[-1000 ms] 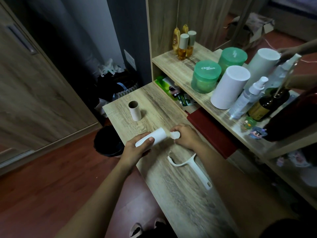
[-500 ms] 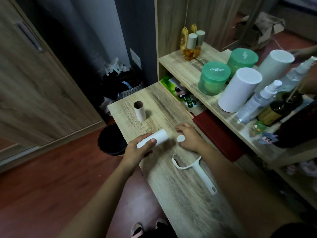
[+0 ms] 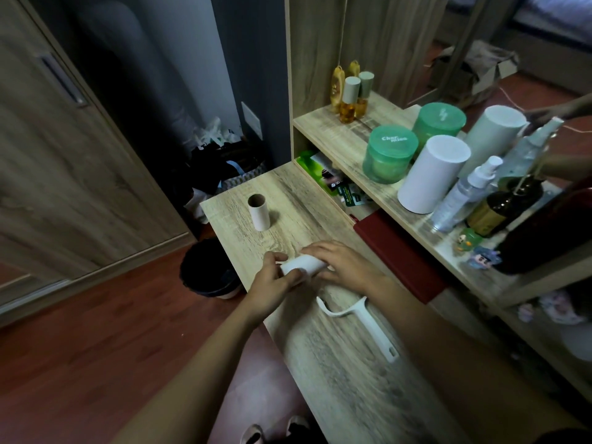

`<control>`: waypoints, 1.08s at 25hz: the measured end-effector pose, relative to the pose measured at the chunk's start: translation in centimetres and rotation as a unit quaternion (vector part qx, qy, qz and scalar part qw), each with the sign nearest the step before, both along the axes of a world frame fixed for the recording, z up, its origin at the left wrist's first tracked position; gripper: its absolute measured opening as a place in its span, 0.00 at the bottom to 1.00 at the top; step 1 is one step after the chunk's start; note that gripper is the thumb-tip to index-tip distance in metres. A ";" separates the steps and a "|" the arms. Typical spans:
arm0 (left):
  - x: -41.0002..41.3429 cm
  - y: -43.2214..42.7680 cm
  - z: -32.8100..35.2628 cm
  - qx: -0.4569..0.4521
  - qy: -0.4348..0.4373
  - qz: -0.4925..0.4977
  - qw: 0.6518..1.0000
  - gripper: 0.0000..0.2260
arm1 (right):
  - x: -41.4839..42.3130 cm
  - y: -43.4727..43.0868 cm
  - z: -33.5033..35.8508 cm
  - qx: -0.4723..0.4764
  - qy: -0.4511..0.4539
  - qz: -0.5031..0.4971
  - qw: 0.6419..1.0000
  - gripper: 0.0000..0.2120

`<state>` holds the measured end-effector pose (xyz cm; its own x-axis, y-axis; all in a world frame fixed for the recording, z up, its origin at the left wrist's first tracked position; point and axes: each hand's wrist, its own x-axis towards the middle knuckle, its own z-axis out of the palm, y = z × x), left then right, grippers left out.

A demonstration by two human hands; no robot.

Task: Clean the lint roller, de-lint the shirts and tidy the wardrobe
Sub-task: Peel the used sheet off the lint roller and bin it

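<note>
A pale wooden table (image 3: 336, 373) runs away from the person, and nearest on it lies the white roller handle (image 3: 368, 322), bare and touched by neither hand. Just beyond, the left hand (image 3: 272, 283) grips one end of the white roll (image 3: 302, 265) low over the table while the right hand (image 3: 349, 267) curls over its other end. Farther on stands an upright cardboard tube (image 3: 259, 213), with green jars (image 3: 389, 153) on the shelf (image 3: 336, 136) behind.
</note>
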<state>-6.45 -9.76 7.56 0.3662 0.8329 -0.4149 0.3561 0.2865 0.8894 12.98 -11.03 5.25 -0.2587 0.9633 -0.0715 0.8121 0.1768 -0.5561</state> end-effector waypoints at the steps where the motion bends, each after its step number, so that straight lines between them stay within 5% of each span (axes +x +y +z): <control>1: -0.1 0.0 -0.1 -0.002 -0.021 0.004 1.000 0.21 | 0.2 0.0 0.0 0.003 0.008 -0.009 1.000 0.28; 7: -0.4 -0.1 0.1 0.092 -0.038 0.024 0.995 0.19 | 1.4 0.0 0.3 0.025 -0.004 -0.033 0.999 0.28; 13: 0.8 0.3 -0.5 0.088 -0.044 0.183 0.978 0.20 | 3.2 0.0 1.4 0.037 -0.010 -0.114 0.993 0.28; 18: 2.5 1.0 -3.5 0.098 0.069 0.078 0.990 0.12 | 4.1 0.5 2.2 0.045 -0.035 -0.125 0.991 0.29; 27: 4.3 1.9 -8.5 0.164 0.237 -0.102 0.952 0.25 | 3.8 1.3 1.8 0.054 -0.030 -0.106 0.992 0.27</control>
<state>-2.19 -7.83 -0.96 0.3704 0.8778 -0.3038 0.7579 -0.0966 0.6451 16.74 -9.70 7.02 -0.0480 0.9985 0.0265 0.8684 0.0549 -0.4928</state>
